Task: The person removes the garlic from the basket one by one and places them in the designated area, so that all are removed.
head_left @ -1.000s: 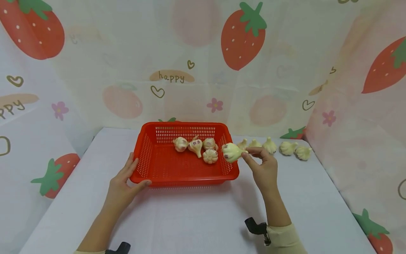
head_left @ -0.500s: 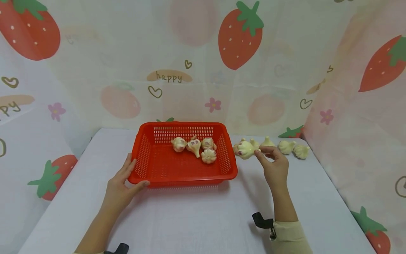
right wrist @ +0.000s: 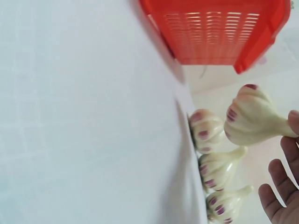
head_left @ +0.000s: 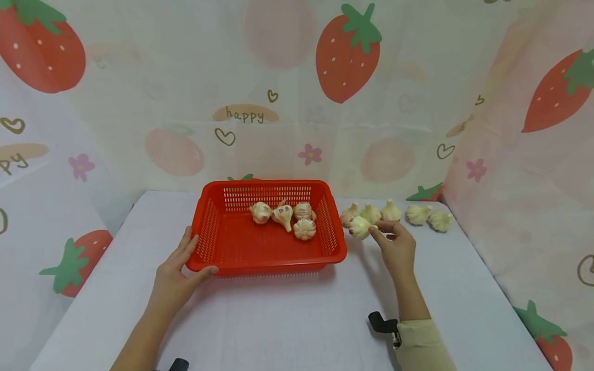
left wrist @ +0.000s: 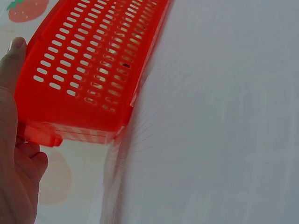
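Note:
My right hand (head_left: 398, 247) pinches a garlic bulb (head_left: 359, 228) by its stem between thumb and fingertips. In the right wrist view, this garlic bulb (right wrist: 252, 116) hangs above the table, apart from the bulbs behind it. My left hand (head_left: 174, 278) holds the left front corner of a red plastic basket (head_left: 264, 269). The left wrist view shows its thumb (left wrist: 16, 51) along the basket's rim and the other fingers curled at the edge. Several garlic bulbs (head_left: 282, 215) lie inside the basket, toward its right and back.
To the right of the basket, a row of several garlic bulbs (head_left: 391, 211) sits along the back of the white table (head_left: 278, 324). A strawberry-print cloth (head_left: 278, 62) hangs behind and at both sides. Black mounts (head_left: 382, 323) are worn at the wrists.
My right hand has carried the garlic bulb rightward from over the basket's right rim, then slightly down in front of the row. My left hand stays on the basket.

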`<state>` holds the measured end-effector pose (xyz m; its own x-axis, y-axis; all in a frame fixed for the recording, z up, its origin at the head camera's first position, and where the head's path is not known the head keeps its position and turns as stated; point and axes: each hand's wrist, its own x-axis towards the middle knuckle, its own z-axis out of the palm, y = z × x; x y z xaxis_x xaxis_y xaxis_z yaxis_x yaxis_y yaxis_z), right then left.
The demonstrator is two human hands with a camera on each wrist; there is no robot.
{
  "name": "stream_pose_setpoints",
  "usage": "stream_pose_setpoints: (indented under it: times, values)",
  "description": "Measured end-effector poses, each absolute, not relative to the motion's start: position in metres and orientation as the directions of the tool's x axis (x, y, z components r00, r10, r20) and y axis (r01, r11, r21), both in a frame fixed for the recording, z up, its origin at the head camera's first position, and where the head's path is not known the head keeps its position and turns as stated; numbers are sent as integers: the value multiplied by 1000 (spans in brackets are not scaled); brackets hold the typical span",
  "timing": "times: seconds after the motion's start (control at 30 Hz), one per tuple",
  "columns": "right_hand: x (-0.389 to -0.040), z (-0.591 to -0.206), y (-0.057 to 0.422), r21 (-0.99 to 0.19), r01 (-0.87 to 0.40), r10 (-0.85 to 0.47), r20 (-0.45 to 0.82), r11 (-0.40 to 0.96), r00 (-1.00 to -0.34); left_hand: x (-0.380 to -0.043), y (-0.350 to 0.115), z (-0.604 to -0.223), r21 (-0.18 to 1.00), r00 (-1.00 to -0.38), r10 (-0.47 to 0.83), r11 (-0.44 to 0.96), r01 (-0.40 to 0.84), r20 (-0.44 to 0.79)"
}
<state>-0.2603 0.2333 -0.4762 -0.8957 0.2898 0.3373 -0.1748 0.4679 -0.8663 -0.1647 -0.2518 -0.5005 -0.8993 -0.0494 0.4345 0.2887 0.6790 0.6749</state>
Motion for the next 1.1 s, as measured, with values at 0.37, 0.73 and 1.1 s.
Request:
stream_pose_setpoints:
  times: [0.37, 0.73, 1.1]
  values:
    - [-268, -494, 235, -872, -97, 260, 247, 480, -933, -164, -252, -498, 666, -895, -58, 689, 285, 442]
    - [-269, -495, 234, -860, -112, 231, 256, 498, -939, -165, -253, -500, 669, -895, -57, 686, 287, 442]
    - [-267, -498, 231, -840, -118, 204, 261, 530, -944, -167, -253, -505, 670, -898, -54, 686, 284, 437]
